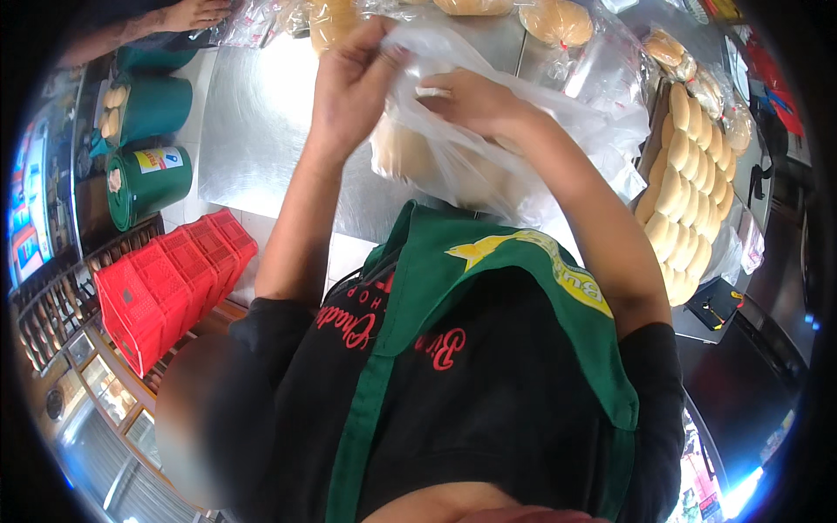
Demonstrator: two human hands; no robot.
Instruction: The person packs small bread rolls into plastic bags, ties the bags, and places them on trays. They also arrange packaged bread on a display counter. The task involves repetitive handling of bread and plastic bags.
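Observation:
A clear, whitish plastic bag [497,174] lies on the steel table right in front of me, bunched and wrinkled. Pale bread [405,152] shows through its film at the left part, though its full shape is hidden. My left hand [353,83] pinches the upper left edge of the bag between thumb and fingers. Close by on its right, my right hand [475,103] reaches over the bag's mouth, fingers curled with a bit of film between thumb and forefinger.
Rows of long bread rolls [689,192] sit on a tray at the right. Bagged bread [556,22] lies along the table's far side. Red crates [174,279] and green bins [150,185] stand at the left. Another person's hand [196,13] is at the far left.

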